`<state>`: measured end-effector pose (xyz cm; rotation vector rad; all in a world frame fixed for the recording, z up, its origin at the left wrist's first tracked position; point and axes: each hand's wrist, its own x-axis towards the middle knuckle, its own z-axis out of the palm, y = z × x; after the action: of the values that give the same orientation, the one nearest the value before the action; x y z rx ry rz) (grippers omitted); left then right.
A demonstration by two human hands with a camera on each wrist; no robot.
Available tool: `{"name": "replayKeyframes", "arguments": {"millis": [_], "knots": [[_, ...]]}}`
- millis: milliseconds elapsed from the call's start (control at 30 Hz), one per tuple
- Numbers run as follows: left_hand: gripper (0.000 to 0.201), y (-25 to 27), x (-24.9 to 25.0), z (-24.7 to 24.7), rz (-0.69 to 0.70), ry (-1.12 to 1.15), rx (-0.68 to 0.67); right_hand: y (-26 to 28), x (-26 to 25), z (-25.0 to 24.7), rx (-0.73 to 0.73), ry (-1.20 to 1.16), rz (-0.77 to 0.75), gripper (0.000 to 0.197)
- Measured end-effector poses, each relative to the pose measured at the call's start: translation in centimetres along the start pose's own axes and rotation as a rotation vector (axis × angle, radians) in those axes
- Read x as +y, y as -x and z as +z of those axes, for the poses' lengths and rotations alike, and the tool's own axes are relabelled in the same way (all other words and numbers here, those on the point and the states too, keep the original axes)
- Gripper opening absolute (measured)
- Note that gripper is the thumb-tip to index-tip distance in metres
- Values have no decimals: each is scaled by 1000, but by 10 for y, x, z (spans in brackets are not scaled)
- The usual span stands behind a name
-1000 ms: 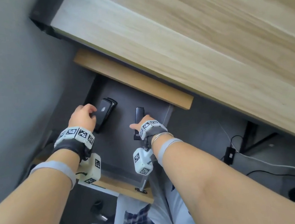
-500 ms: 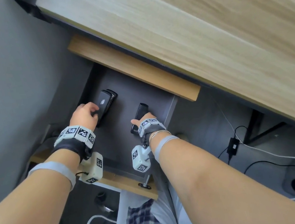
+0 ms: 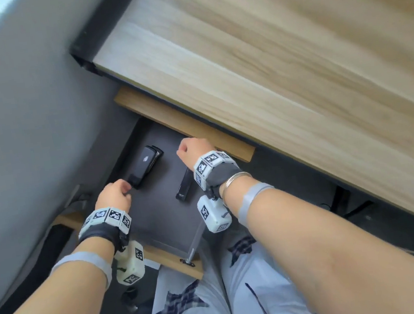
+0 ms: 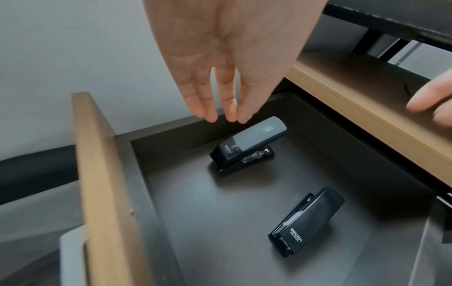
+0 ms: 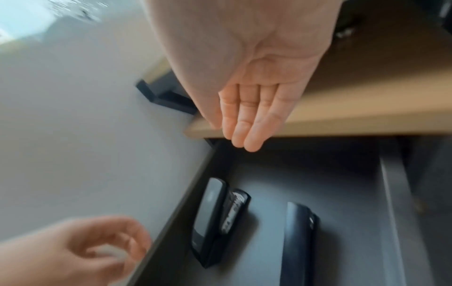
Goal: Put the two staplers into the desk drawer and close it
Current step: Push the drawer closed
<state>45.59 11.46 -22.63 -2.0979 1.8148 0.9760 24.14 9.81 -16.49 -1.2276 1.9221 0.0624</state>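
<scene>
1. Closest to the person is the drawer front [image 3: 167, 258], a wood panel pulled well out from under the tabletop [image 3: 294, 64]. Closing looks like the only step left, so that panel is where I'd push.
2. Just past the front, the left hand [image 4: 227, 63] hangs over the drawer [image 4: 244, 222], fingers [image 4: 208, 108] straight, loose and holding nothing.
3. Next in, the black stapler [image 4: 308, 220] lies flat on the drawer floor, right of middle.
4. Deeper and toward the drawer's left wall sits the grey-topped stapler [image 4: 249, 144], upright on its base. Nothing touches either one.
5. Farthest back, the right hand [image 5: 247, 77] is up by the wooden rail [image 5: 342, 120] at the drawer's back edge, fingers relaxed and empty.
6. My take: pull both hands clear of the drawer first, then push the front with a flat palm, centred and slow, so the staplers don't slide and no fingertip gets pinched under the tabletop.
</scene>
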Motion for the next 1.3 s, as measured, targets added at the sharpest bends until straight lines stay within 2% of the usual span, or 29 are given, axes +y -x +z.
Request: {"name": "replayKeyframes", "arguments": {"millis": [200,333,433,533,667,767,933,1133,1300], "knots": [[28,42,-24,-10,-136,-49,-3,35,-17,-69,232,-4,-202,25],[30,58,-45,-5,-272,-109,-36,31,2,-105,417,-33,-160,24],[38,64,-57,6,-412,-122,-53,19,24,-117,473,-39,-98,24],[48,63,-64,20,-515,-82,-138,9,44,-117,494,-39,-59,24],[29,59,-57,25,-500,-150,-334,2,54,-111,530,-50,-64,22],[26,56,-50,27,-495,-218,-398,-2,56,-109,527,-18,-65,18],[17,52,-46,35,-483,-194,-268,-5,57,-106,569,48,-59,23],[37,42,-24,45,-380,-17,-36,-8,62,-108,584,99,-117,23],[67,31,-1,52,-337,169,-44,-15,70,-114,569,72,-126,22]]}}
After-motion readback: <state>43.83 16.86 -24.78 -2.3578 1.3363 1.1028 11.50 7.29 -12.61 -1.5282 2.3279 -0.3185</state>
